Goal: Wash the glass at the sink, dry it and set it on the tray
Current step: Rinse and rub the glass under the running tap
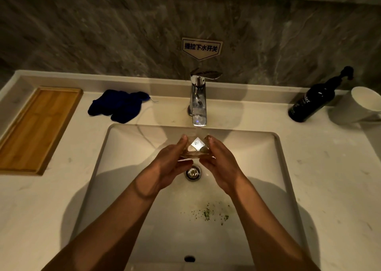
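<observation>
A small clear glass (195, 147) is held over the white sink basin (127, 147), right under the chrome faucet (198, 104), whose thin stream of water runs into it. My left hand (172, 163) cups the glass from the left and my right hand (221, 164) from the right, fingers wrapped round its sides. A wooden tray (35, 128) lies on the counter at the far left. A crumpled dark blue cloth (121, 106) rests on the counter between the tray and the faucet.
The drain (193, 173) sits just below my hands. Green specks (208, 214) are scattered on the basin floor near me. A dark pump bottle (313, 100) and a white mug (358, 106) stand at the right back of the counter. A marble wall rises behind.
</observation>
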